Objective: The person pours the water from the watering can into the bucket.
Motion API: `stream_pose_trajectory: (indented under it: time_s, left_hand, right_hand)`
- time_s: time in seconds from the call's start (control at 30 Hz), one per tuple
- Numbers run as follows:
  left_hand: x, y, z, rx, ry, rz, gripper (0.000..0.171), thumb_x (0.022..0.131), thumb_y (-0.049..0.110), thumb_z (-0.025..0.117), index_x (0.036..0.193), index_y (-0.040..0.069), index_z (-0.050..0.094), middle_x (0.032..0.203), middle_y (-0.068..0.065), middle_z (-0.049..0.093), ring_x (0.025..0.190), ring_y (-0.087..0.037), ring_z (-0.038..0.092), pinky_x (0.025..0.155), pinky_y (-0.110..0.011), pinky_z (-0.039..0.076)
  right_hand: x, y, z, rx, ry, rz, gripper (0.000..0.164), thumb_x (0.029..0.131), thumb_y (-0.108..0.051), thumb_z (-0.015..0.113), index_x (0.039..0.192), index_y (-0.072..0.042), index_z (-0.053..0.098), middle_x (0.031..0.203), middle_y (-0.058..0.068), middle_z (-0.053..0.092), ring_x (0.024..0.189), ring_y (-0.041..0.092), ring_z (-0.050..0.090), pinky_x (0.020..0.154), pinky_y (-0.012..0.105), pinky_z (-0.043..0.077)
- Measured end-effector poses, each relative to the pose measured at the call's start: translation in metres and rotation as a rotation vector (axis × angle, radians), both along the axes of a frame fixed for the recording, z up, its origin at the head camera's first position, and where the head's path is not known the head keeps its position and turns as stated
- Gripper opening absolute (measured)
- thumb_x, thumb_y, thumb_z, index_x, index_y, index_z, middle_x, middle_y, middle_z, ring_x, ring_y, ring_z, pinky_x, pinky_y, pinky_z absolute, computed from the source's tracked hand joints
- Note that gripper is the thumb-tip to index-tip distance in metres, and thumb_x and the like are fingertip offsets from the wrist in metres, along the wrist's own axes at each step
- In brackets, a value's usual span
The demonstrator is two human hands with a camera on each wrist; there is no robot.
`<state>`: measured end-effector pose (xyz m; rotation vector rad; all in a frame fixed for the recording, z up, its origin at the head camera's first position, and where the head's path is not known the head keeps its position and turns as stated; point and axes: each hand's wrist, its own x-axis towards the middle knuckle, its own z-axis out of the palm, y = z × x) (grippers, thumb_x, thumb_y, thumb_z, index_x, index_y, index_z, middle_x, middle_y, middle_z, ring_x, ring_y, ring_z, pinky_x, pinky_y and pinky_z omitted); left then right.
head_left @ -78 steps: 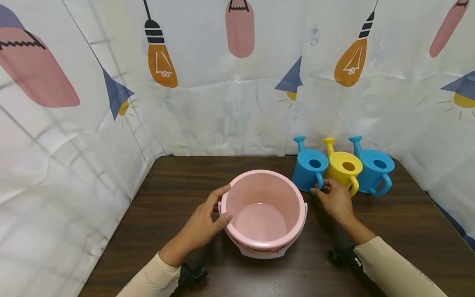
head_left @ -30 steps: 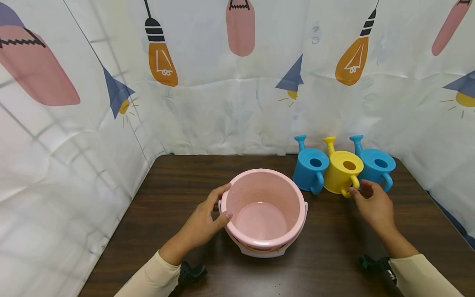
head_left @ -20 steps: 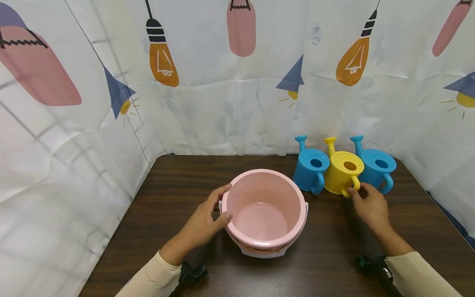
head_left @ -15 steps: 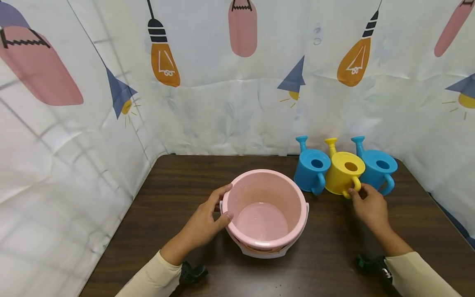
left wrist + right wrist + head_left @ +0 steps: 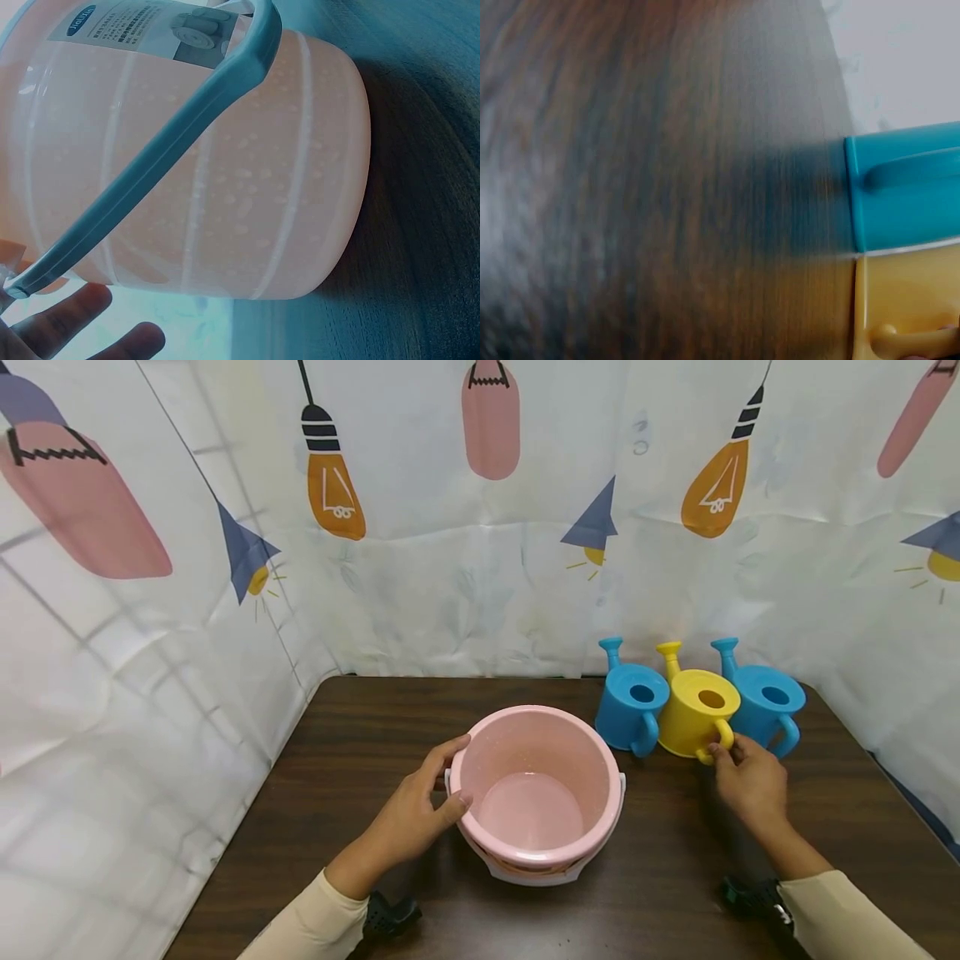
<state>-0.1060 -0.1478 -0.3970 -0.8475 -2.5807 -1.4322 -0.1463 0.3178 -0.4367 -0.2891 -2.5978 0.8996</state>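
A pink bucket (image 5: 536,860) stands upright on the table. My left hand (image 5: 408,814) holds its left rim, thumb over the edge and index finger farther back along it. Two outstretched fingers (image 5: 131,341) show beside the bucket's wall in the left wrist view. At the back right, a yellow watering can (image 5: 682,727) stands between two blue ones. My right hand (image 5: 753,785) pinches the lower part of its handle (image 5: 726,739). The right wrist view shows the yellow can (image 5: 911,292) at the lower right, with most of the hand out of frame.
One blue watering can (image 5: 618,714) is left of the yellow one, another blue can (image 5: 757,722) right of it. A pale handle (image 5: 161,154) hangs across the bucket's outer wall. The dark wooden table (image 5: 375,718) meets a patterned white curtain (image 5: 435,602) behind.
My right hand has moved right from the left blue can's handle to the yellow can's handle, closing its fingers there. The left hand and bucket have stayed put.
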Motion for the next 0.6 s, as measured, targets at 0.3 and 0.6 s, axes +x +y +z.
stream_pose_trajectory:
  time_s: [0.3, 0.6]
  left_hand:
    - [0.000, 0.000, -0.001, -0.009, 0.005, 0.003, 0.066, 0.100, 0.035, 0.060, 0.159, 0.026, 0.033, 0.131, -0.004, 0.061, 0.107, -0.022, 0.065, 0.090, -0.052, 0.052]
    - [-0.001, -0.001, -0.002, -0.008, 0.014, 0.002, 0.065, 0.100, 0.036, 0.060, 0.159, 0.025, 0.034, 0.131, -0.004, 0.061, 0.106, -0.022, 0.066, 0.089, -0.053, 0.053]
  right_hand:
    - [0.003, 0.003, 0.013, 0.040, 0.122, -0.012, 0.028, 0.103, -0.018, 0.063, 0.115, 0.006, 0.070, 0.093, 0.025, 0.073, 0.064, 0.023, 0.057, 0.048, 0.026, 0.040]
    - [0.017, 0.011, 0.045, 0.075, 0.116, -0.010, 0.031, 0.103, -0.020, 0.061, 0.120, 0.005, 0.070, 0.095, 0.026, 0.073, 0.063, 0.015, 0.058, 0.050, 0.027, 0.041]
